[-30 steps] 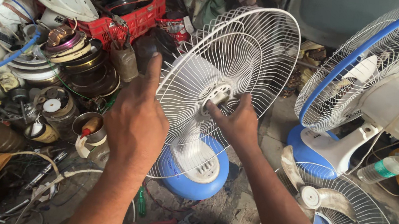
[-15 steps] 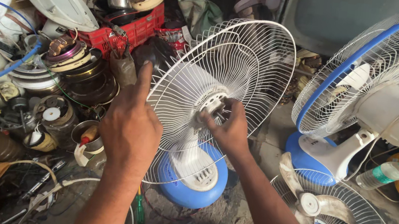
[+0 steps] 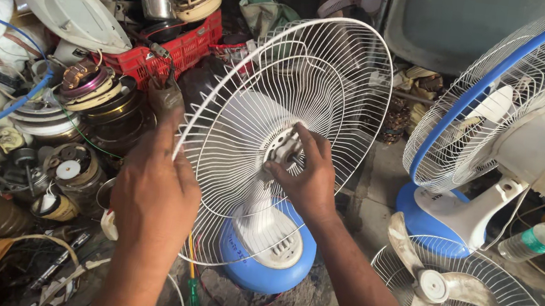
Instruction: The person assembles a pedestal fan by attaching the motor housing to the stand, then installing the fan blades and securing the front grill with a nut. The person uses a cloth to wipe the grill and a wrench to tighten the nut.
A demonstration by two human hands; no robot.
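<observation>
Left hand (image 3: 157, 191) is up against the outer rim of the white fan guard (image 3: 334, 92), fingers stretched along the wire, though whether it's really gripping is hard to tell from behind. Right hand (image 3: 307, 177) sits inside the guard at the hub (image 3: 284, 149), fingers curled around it. The fan stands on its blue base (image 3: 273, 269) on the floor, between a junk pile (image 3: 71, 116) and another fan (image 3: 507, 132). The hub itself is mostly covered by fingers.

We are seeing thin white wire grille (image 3: 336, 78), painted metal, smooth; fan base (image 3: 267, 258) showing glossy blue plastic; red crate (image 3: 174, 53) far left looking matt plastic; floor (image 3: 361, 211) looking rough, dusty.
</observation>
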